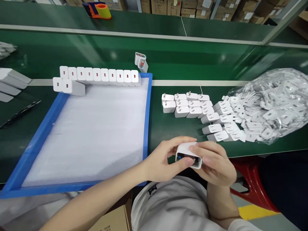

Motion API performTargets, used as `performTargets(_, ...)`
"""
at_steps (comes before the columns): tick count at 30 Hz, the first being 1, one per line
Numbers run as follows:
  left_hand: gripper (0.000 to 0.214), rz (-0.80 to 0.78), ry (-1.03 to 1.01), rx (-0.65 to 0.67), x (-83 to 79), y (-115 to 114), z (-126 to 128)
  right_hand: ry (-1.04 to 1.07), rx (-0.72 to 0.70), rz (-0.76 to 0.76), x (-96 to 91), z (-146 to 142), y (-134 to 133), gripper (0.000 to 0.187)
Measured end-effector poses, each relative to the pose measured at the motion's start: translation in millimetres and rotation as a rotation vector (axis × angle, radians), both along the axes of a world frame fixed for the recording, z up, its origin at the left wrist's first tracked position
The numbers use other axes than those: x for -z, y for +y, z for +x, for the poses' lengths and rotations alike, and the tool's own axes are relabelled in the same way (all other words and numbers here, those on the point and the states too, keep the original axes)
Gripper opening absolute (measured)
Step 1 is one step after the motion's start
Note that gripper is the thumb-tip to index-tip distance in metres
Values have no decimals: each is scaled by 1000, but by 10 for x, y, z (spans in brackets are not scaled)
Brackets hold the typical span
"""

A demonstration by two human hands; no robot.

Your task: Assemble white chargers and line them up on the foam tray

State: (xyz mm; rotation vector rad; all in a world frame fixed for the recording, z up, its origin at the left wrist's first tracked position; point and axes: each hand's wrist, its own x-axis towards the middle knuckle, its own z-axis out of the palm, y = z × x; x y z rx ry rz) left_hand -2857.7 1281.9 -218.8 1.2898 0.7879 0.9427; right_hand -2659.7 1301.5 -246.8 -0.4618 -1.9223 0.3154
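Both my hands hold one white charger [188,154] close to my chest, its port end facing me. My left hand [166,158] pinches it from the left, and my right hand [214,162] wraps it from the right. A blue-rimmed tray [147,106] with a white liner lies to the left. A row of white chargers [101,76] stands along its far edge. Loose chargers [190,105] lie in neat rows on the green table just beyond my hands.
A clear plastic bag of chargers [269,106] spills open at the right. A lone charger pair [141,61] stands behind the tray. White boxes [11,83] lie at the far left, black tweezers [20,112] beside them. A red stool [252,183] is below right.
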Motion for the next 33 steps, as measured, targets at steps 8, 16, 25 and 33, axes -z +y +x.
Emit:
performTargets(8, 50, -58, 14, 22, 0, 20, -24, -55, 26, -30, 10, -9, 18, 57)
performTargets(16, 54, -170, -126, 75, 22, 30, -27, -74, 55, -11, -124, -39, 60, 36)
performTargets(25, 45, 14, -124, 44, 51, 16, -63, -139, 128, -40, -179, -69, -26, 18)
performTargets(33, 44, 17, -99, 17, 28, 20, -75, -97, 182, 6, -133, -121, -72, 15)
